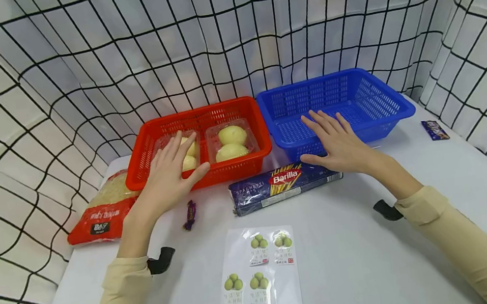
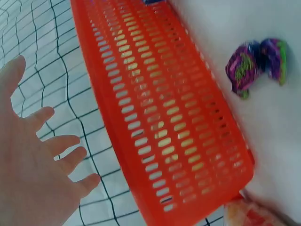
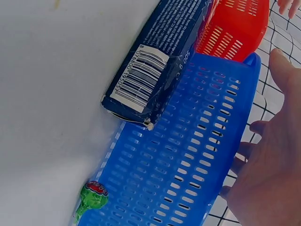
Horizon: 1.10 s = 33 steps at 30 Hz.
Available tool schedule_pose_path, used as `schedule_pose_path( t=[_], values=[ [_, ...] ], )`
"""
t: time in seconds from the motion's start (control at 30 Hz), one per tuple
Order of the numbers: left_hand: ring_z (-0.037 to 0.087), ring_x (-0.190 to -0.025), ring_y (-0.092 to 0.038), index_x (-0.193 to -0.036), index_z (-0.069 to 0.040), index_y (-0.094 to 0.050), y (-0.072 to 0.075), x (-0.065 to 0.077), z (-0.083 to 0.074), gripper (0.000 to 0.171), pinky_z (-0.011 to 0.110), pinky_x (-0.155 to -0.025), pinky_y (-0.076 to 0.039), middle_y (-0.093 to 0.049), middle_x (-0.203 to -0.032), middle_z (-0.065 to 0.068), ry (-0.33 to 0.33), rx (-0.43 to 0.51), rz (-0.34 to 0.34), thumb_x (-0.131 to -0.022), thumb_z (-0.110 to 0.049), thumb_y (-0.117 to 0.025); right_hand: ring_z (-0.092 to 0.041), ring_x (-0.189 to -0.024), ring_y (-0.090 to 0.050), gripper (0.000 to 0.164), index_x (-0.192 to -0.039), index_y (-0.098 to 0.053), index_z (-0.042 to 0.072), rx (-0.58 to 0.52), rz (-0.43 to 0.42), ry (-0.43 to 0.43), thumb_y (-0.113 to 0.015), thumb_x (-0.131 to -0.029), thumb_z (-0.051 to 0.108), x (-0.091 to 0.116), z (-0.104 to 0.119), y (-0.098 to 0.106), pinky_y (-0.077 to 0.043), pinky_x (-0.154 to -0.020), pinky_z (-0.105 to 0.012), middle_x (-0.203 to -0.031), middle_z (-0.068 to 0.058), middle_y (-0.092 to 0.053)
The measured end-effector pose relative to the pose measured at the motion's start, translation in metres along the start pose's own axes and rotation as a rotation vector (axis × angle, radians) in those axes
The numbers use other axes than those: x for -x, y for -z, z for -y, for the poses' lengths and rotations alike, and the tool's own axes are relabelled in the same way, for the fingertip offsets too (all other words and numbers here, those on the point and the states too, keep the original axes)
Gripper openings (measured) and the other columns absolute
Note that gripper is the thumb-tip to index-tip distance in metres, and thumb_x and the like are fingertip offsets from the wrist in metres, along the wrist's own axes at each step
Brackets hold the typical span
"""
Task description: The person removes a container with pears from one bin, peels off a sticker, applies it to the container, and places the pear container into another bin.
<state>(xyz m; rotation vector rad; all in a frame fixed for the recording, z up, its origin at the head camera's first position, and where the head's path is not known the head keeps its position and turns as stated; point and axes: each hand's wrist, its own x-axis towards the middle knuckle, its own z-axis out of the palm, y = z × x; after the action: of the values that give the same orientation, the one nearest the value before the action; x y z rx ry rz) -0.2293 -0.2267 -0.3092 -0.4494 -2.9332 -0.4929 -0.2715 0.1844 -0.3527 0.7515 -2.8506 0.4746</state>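
My left hand hovers over the front left of the red basket, fingers spread and holding nothing. Inside that basket are two clear plastic packs of round pale yellow-green fruit; the hand partly covers the left pack. Over the near rim of the blue basket, my right hand is held with straight fingers and nothing in its grasp. A dark blue Barilla spaghetti box lies in front of both baskets. Beside the blue basket, in the right wrist view, sits a lollipop in a green and red wrapper.
A red and clear bag of pale food lies left of the red basket. A purple wrapped candy is in front of it. A sheet of fruit stickers lies nearest me. A small dark snack packet lies far right. Black netting surrounds the table.
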Motion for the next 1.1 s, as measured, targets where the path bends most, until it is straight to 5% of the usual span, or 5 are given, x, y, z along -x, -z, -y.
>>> schedule_pose_path(
  t=[0.17,0.47,1.1],
  values=[
    [0.038,-0.162,-0.005,-0.166,-0.033,-0.013,0.011,0.005,0.023,0.083,0.066,-0.129,0.000,-0.003,-0.176,0.007,0.026,0.053,-0.034,-0.099,-0.066,-0.049,-0.038,-0.162,-0.004,0.096,-0.167,-0.011,0.018,0.004,0.007,0.009,-0.058,-0.095,0.061,0.002,0.001,-0.001,0.006,-0.128,-0.067,-0.174,-0.015,-0.009],
    [0.053,-0.156,-0.006,-0.167,-0.026,-0.002,0.011,0.017,0.080,0.089,0.081,-0.118,-0.007,0.004,-0.174,0.018,0.201,0.078,0.011,-0.100,-0.068,-0.043,-0.039,-0.162,-0.005,0.096,-0.167,-0.011,0.018,0.021,0.017,0.013,-0.059,-0.095,0.060,0.003,0.005,-0.005,0.005,-0.128,-0.066,-0.174,-0.015,-0.010],
    [0.056,-0.156,-0.001,-0.167,-0.025,0.002,0.007,0.012,0.088,0.101,0.081,-0.118,-0.004,0.010,-0.173,0.023,0.216,0.051,0.082,-0.094,-0.074,-0.048,-0.040,-0.161,-0.008,0.095,-0.166,-0.014,0.018,-0.002,-0.008,0.082,-0.062,-0.094,0.057,-0.018,0.030,-0.009,0.000,-0.129,-0.065,-0.174,-0.016,-0.013]
  ],
)
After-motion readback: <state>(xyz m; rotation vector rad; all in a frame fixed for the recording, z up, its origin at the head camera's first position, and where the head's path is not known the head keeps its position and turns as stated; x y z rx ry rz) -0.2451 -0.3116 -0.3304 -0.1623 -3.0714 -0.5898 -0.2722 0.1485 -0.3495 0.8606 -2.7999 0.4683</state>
